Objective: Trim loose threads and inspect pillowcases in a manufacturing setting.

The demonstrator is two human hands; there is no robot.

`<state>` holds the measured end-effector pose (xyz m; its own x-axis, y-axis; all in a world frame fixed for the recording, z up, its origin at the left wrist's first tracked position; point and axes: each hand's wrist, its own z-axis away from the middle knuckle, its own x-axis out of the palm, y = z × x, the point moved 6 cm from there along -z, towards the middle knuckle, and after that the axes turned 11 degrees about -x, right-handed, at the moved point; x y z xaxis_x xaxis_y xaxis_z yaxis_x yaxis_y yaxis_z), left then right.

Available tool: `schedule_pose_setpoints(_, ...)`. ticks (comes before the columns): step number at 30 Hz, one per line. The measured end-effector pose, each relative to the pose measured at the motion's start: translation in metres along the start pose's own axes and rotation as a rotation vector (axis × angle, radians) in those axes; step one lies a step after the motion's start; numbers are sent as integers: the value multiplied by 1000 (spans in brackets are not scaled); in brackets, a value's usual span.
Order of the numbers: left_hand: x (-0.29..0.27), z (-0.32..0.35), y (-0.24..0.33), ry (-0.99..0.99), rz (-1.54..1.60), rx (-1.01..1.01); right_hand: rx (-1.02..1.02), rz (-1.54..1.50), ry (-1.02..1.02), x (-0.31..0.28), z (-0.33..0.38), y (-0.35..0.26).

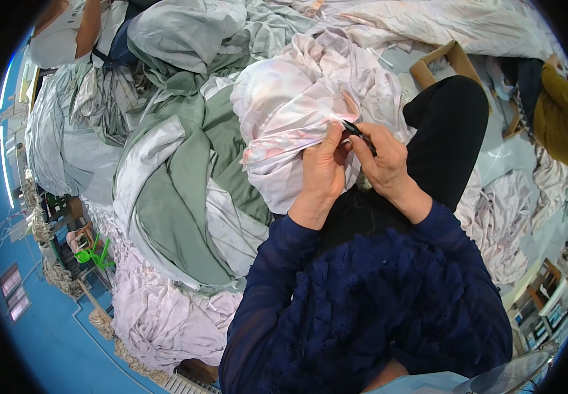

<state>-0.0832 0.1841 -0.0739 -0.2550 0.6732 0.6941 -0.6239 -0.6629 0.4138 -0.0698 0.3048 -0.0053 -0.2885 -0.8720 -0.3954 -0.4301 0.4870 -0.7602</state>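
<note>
A pale pink and white patterned fabric (284,105) lies bunched in front of me and over my lap. My left hand (324,164) pinches its edge between thumb and fingers. In my right hand (384,161) is a small black pair of thread snips (359,134), its pointed tip against the pinched edge of the cloth. Both hands are close together, with the fingertips almost meeting. The fingers of my left hand are partly hidden behind its thumb and the cloth.
Green and white cloth (179,190) is heaped at my left, with pale pink cloth (159,315) nearer. An open cardboard box (451,62) stands beyond my bent knee (451,125). More crumpled fabric (504,217) lies at right. Another person (67,33) is at far left.
</note>
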Motion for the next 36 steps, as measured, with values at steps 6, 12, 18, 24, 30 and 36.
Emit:
schedule_pose_setpoints(6,-1,-1,-1,4,13,-7,17,-4,-6,0,1,2)
schedule_pose_setpoints(12,0,-1,-1,-8,3,-3,10,28,-15,0,2,5)
schedule_pose_setpoints(18,2,0,0,-11,6,1,28,5,-21,0,5,7)
schedule_pose_setpoints(24,0,-1,-1,1,10,-20,33,8,-29,-1,3,7)
schedule_pose_setpoints(30,1,-1,0,19,8,-5,170,-164,24,0,5,9)
schedule_pose_setpoints(36,0,0,0,28,-12,-31,240,-197,41,-5,5,14)
